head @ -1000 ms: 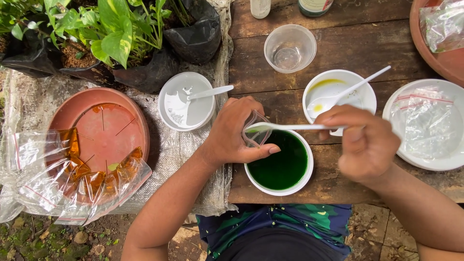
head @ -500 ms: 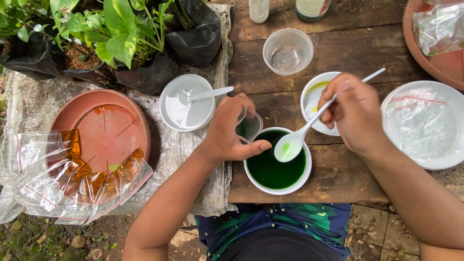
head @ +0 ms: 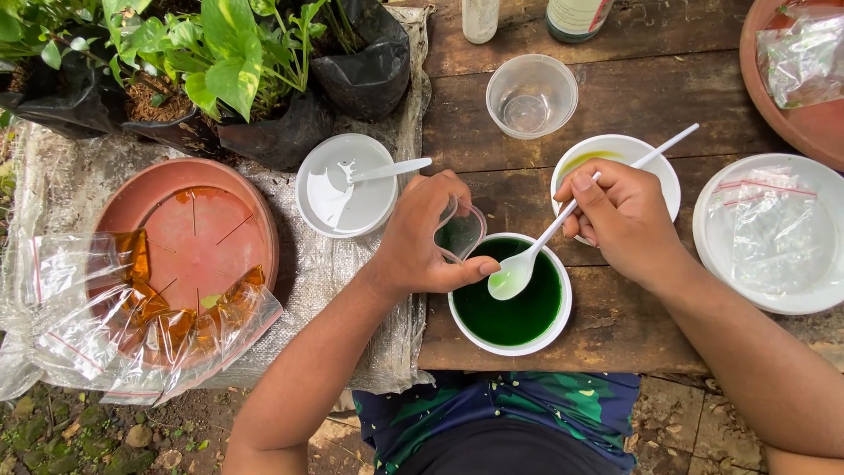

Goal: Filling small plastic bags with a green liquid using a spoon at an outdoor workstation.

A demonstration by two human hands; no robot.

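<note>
Since half a second ago my right hand has lowered the white spoon, its tip now over the green liquid; fingers pinched narrow on the handle; left hand curled around a small clear cup, tilted at the rim of the white bowl; bowl on the wooden table, before me.
</note>
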